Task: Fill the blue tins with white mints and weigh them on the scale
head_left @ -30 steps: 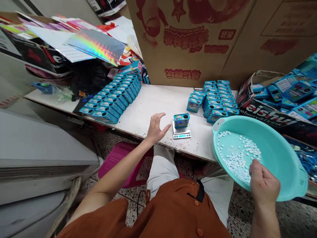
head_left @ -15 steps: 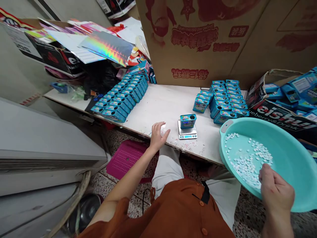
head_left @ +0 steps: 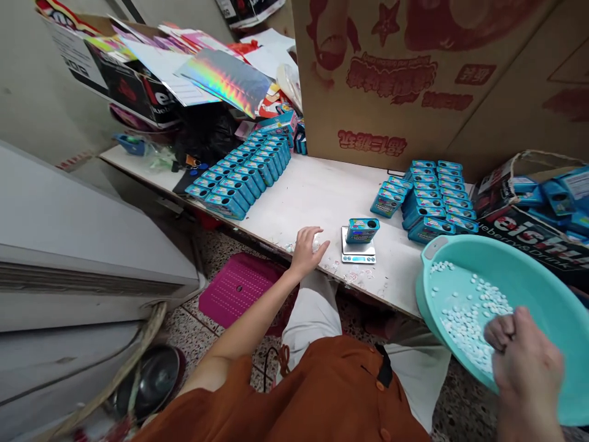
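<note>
**Right hand being turned over the basin**

It is being kept clenched above white pellets; whether any are being gripped cannot be told. The left hand is being held open, empty, near the scale, on which the blue tin is still being left untouched.

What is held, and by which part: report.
The left hand holds nothing. The right hand is curled above the turquoise basin; whether it encloses white candies cannot be told.
</note>
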Demonstrator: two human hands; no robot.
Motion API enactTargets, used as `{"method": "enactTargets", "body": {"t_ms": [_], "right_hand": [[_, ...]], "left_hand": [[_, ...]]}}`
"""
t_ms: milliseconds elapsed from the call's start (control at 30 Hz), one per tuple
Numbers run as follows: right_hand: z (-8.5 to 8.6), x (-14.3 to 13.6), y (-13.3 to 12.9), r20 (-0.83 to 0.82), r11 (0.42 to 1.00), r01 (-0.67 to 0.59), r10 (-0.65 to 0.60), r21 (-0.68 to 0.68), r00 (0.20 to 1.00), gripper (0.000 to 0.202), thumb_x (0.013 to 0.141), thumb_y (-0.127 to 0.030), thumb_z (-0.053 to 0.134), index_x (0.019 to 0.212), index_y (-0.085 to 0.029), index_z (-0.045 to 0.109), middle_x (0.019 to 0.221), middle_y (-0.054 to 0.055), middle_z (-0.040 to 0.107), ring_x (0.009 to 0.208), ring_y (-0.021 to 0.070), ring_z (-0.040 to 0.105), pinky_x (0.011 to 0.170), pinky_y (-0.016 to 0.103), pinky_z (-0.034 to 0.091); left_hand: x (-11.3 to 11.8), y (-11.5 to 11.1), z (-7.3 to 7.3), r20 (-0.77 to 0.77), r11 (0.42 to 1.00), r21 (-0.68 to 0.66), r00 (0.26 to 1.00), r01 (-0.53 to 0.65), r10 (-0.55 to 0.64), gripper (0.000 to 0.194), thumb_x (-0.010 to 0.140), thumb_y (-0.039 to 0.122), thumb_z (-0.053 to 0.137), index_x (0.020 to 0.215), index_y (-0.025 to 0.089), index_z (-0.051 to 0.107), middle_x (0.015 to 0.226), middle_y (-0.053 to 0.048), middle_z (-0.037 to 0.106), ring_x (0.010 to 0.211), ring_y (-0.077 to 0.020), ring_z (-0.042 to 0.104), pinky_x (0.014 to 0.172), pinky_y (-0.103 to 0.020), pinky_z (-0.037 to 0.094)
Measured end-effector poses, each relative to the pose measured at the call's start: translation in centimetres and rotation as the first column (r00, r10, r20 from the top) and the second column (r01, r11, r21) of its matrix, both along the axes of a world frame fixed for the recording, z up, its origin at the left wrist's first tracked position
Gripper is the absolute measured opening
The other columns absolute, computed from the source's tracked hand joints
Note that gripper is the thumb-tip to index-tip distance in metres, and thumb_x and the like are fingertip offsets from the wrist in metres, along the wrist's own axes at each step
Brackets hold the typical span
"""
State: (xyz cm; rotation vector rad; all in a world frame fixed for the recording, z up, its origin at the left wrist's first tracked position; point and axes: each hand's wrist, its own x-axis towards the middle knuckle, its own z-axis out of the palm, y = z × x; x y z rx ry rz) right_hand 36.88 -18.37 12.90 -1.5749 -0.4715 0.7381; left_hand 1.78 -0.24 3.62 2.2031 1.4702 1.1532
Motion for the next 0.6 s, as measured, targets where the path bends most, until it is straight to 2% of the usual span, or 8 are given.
{"method": "enactTargets", "body": {"t_ms": [67, 133, 200, 267, 433, 600], "right_hand": [[1.8, -1.2, 3.1, -0.311, 0.995, -0.029, 0.057, 0.094, 0.949, 0.041, 0.088, -0.037, 0.058, 0.058, -0.020, 0.035, 0.052, -0.006, 0.027, 0.045, 0.0072, 0.026, 0.039, 0.021, 0.023], [3.3, -2.7, 6.7, -0.521, 0.988, -0.075, 0.135, 0.135, 0.843, 0.043, 0.093, -0.036, 0.049, 0.057, -0.020, 0.032, 0.051, -0.007, 0.027, 0.041, 0.0062, 0.025, 0.037, 0.019, 0.025], [4.3, -4.5, 10.3, -0.626, 0.974, -0.127, 0.217, 0.185, 0.749, 0.043, 0.097, -0.032, 0.041, 0.057, -0.020, 0.029, 0.052, -0.007, 0.027, 0.039, 0.0057, 0.027, 0.035, 0.018, 0.026], [4.6, -6.2, 13.9, -0.680, 0.971, -0.151, 0.236, 0.184, 0.694, 0.043, 0.099, -0.030, 0.034, 0.058, -0.020, 0.028, 0.051, -0.007, 0.028, 0.037, 0.0049, 0.028, 0.033, 0.016, 0.024], [3.1, -9.7, 20.8, -0.676, 0.978, -0.172, 0.204, 0.115, 0.708, 0.042, 0.100, -0.025, 0.030, 0.059, -0.020, 0.031, 0.051, -0.006, 0.037, 0.037, 0.0033, 0.034, 0.031, 0.012, 0.023], [1.9, -11.6, 23.9, -0.591, 0.983, -0.165, 0.183, 0.085, 0.786, 0.041, 0.099, -0.033, 0.037, 0.061, -0.020, 0.037, 0.049, -0.006, 0.045, 0.039, 0.0036, 0.042, 0.034, 0.011, 0.032]], "left_hand": [[-0.2, -0.3, -1.1, 0.021, 1.000, -0.008, 1.000, -0.022, 0.022, 0.027, 0.089, 0.033, 0.058, 0.113, 0.022, 0.052, 0.114, -0.008, 0.061, 0.113, -0.0235, 0.051, 0.099, -0.042, 0.044], [-0.3, -0.5, -2.2, 0.050, 0.999, -0.007, 0.997, -0.053, 0.053, 0.025, 0.090, 0.032, 0.057, 0.112, 0.022, 0.053, 0.111, -0.008, 0.062, 0.109, -0.0232, 0.053, 0.096, -0.041, 0.046], [-0.2, -0.7, -3.4, 0.070, 0.996, 0.005, 0.994, -0.085, 0.085, 0.022, 0.091, 0.031, 0.055, 0.110, 0.021, 0.054, 0.107, -0.008, 0.063, 0.106, -0.0233, 0.055, 0.093, -0.040, 0.047], [0.0, -0.8, -4.3, 0.062, 0.995, 0.035, 0.994, -0.092, 0.090, 0.019, 0.091, 0.029, 0.054, 0.108, 0.021, 0.056, 0.107, -0.009, 0.064, 0.106, -0.0237, 0.056, 0.094, -0.041, 0.046], [0.4, -0.9, -5.3, 0.008, 0.988, 0.133, 0.997, -0.076, 0.076, 0.016, 0.088, 0.025, 0.057, 0.103, 0.021, 0.059, 0.109, -0.007, 0.067, 0.109, -0.0239, 0.057, 0.099, -0.041, 0.045], [0.6, -0.9, -5.3, -0.002, 0.983, 0.159, 0.996, -0.088, 0.089, 0.014, 0.087, 0.024, 0.056, 0.100, 0.021, 0.060, 0.104, -0.006, 0.069, 0.104, -0.0236, 0.059, 0.095, -0.040, 0.047]]}}
